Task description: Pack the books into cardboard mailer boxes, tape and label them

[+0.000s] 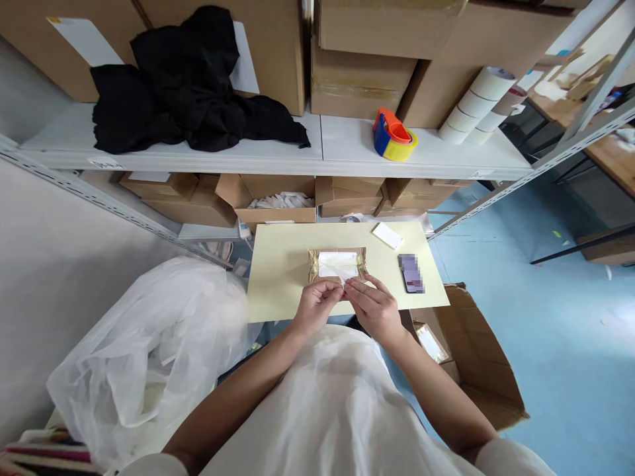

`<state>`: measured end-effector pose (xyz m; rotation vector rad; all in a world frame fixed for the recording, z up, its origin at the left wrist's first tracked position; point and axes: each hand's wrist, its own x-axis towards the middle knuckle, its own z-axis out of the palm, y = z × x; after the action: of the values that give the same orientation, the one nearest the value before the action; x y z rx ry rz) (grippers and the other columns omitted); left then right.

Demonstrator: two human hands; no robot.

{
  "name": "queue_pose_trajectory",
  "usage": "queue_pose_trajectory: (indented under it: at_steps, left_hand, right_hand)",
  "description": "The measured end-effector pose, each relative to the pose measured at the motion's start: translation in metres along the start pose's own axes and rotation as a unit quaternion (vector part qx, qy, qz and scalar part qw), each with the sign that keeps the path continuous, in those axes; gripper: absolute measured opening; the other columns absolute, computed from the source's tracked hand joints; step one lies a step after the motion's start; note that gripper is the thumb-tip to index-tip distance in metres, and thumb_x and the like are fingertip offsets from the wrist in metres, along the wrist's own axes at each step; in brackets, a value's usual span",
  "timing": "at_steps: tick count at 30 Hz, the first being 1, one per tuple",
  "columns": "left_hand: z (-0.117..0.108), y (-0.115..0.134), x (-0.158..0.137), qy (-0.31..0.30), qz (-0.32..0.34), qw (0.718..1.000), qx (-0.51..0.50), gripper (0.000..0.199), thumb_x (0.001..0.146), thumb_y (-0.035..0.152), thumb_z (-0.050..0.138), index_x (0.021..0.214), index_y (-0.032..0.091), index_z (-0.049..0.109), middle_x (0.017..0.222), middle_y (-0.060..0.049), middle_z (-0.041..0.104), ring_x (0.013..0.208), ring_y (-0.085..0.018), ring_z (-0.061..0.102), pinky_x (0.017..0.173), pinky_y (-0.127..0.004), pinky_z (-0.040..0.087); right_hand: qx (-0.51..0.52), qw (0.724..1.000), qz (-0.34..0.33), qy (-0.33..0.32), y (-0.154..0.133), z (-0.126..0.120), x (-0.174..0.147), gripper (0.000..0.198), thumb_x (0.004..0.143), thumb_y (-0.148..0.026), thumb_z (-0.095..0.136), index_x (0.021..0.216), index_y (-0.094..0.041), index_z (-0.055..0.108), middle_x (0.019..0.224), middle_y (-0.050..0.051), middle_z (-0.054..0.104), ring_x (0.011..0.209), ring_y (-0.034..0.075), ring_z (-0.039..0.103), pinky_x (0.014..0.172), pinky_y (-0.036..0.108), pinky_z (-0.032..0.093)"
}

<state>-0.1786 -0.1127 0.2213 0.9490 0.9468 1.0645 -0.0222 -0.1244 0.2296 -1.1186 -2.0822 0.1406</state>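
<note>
A small brown parcel (313,268) wrapped in shiny tape lies near the middle of the pale yellow tabletop (278,264). On its upper face is a white label (330,260). Just at the parcel's near edge, my left hand (317,305) and my right hand (374,307) meet, fingertips pinched together. Between them is a thin white slip (342,273), which reaches over the label; whether it is joined to the label I cannot tell. The fingers of my right hand partly cover the parcel's near right corner.
A phone (411,274) and a white card-like block (387,235) lie on the table's right side. A grey shelf (342,142) behind holds cartons, black cloth (188,86), a tape dispenser (394,135) and label rolls (476,106). White plastic bag (159,344) left; open carton (481,357) right.
</note>
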Motion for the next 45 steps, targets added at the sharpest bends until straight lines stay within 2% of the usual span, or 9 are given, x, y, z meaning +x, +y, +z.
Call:
queue_pose_trajectory:
  at_steps: [5, 13, 17, 20, 26, 29, 36, 41, 45]
  left_hand:
    - [0.002, -0.001, 0.000, -0.013, 0.018, 0.999, 0.024, 0.027, 0.077, 0.043, 0.064, 0.076, 0.016, 0.064, 0.077, -0.004, 0.067, 0.077, -0.016, 0.064, 0.079, -0.034, 0.054]
    - [0.002, -0.009, 0.004, -0.033, 0.079, 0.991, 0.105, 0.024, 0.085, 0.039, 0.055, 0.078, 0.017, 0.062, 0.077, -0.003, 0.063, 0.074, -0.013, 0.057, 0.071, -0.025, 0.047]
    - [0.006, -0.008, 0.004, -0.050, 0.086, 0.984, 0.145, 0.023, 0.087, 0.037, 0.051, 0.079, 0.018, 0.061, 0.077, -0.002, 0.063, 0.073, -0.014, 0.057, 0.070, -0.024, 0.044]
    - [0.011, -0.002, 0.004, -0.061, 0.118, 0.970, 0.202, 0.023, 0.088, 0.036, 0.048, 0.078, 0.019, 0.059, 0.074, -0.002, 0.061, 0.071, -0.014, 0.054, 0.069, -0.025, 0.042]
    - [0.018, 0.010, 0.012, -0.103, 0.172, 0.942, 0.270, 0.018, 0.088, 0.027, 0.045, 0.076, 0.020, 0.057, 0.077, -0.003, 0.059, 0.074, -0.015, 0.053, 0.073, -0.026, 0.041]
    - [0.016, 0.013, 0.018, -0.103, 0.164, 0.940, 0.280, 0.015, 0.086, 0.024, 0.046, 0.074, 0.020, 0.053, 0.075, -0.002, 0.057, 0.073, -0.014, 0.052, 0.072, -0.025, 0.041]
    - [0.002, 0.014, 0.039, -0.029, 0.109, 0.937, 0.331, 0.012, 0.082, 0.022, 0.047, 0.069, 0.020, 0.046, 0.070, 0.001, 0.052, 0.066, -0.012, 0.048, 0.064, -0.022, 0.038]
    - [-0.015, 0.011, 0.057, 0.012, 0.068, 0.919, 0.388, 0.010, 0.082, 0.021, 0.045, 0.073, 0.020, 0.049, 0.069, 0.001, 0.053, 0.066, -0.012, 0.050, 0.064, -0.021, 0.039]
    - [-0.036, 0.019, 0.075, 0.061, 0.026, 0.910, 0.409, 0.008, 0.081, 0.026, 0.050, 0.076, 0.020, 0.051, 0.070, 0.001, 0.056, 0.065, -0.012, 0.055, 0.059, -0.020, 0.041]
  right_hand:
    - [-0.004, 1.000, 0.008, 0.001, 0.000, -0.001, -0.003, 0.029, 0.088, -0.013, 0.053, 0.110, -0.027, 0.066, 0.105, 0.005, 0.071, 0.098, 0.019, 0.067, 0.098, 0.040, 0.048]
    - [0.054, 0.995, 0.087, 0.017, -0.006, -0.005, -0.001, 0.019, 0.086, -0.022, 0.058, 0.101, -0.028, 0.069, 0.094, 0.003, 0.074, 0.089, 0.019, 0.069, 0.089, 0.038, 0.054]
    - [0.120, 0.977, 0.173, 0.012, -0.011, -0.014, 0.002, 0.014, 0.084, -0.027, 0.061, 0.094, -0.026, 0.070, 0.090, 0.003, 0.074, 0.086, 0.019, 0.069, 0.078, 0.034, 0.057]
    - [0.158, 0.961, 0.226, 0.001, -0.010, -0.021, 0.003, 0.014, 0.084, -0.028, 0.059, 0.092, -0.025, 0.070, 0.091, 0.004, 0.074, 0.086, 0.020, 0.070, 0.077, 0.032, 0.057]
    - [0.231, 0.939, 0.254, -0.030, 0.008, -0.027, 0.006, 0.013, 0.084, -0.027, 0.056, 0.086, -0.022, 0.067, 0.092, 0.005, 0.072, 0.086, 0.019, 0.068, 0.079, 0.033, 0.054]
    - [0.296, 0.911, 0.284, -0.042, 0.025, -0.024, 0.007, 0.013, 0.085, -0.030, 0.055, 0.081, -0.021, 0.063, 0.091, 0.006, 0.071, 0.085, 0.018, 0.066, 0.078, 0.033, 0.053]
    - [0.444, 0.812, 0.377, -0.044, 0.076, -0.024, 0.013, 0.018, 0.082, -0.035, 0.059, 0.074, -0.020, 0.057, 0.069, 0.001, 0.063, 0.065, 0.014, 0.058, 0.063, 0.027, 0.049]
    - [0.471, 0.771, 0.425, -0.057, 0.117, -0.027, 0.010, 0.018, 0.082, -0.036, 0.059, 0.074, -0.020, 0.057, 0.059, -0.002, 0.057, 0.056, 0.012, 0.052, 0.057, 0.025, 0.045]
    - [0.481, 0.749, 0.453, -0.045, 0.145, -0.025, 0.003, 0.020, 0.082, -0.038, 0.059, 0.073, -0.020, 0.056, 0.058, -0.002, 0.056, 0.054, 0.012, 0.052, 0.053, 0.025, 0.042]
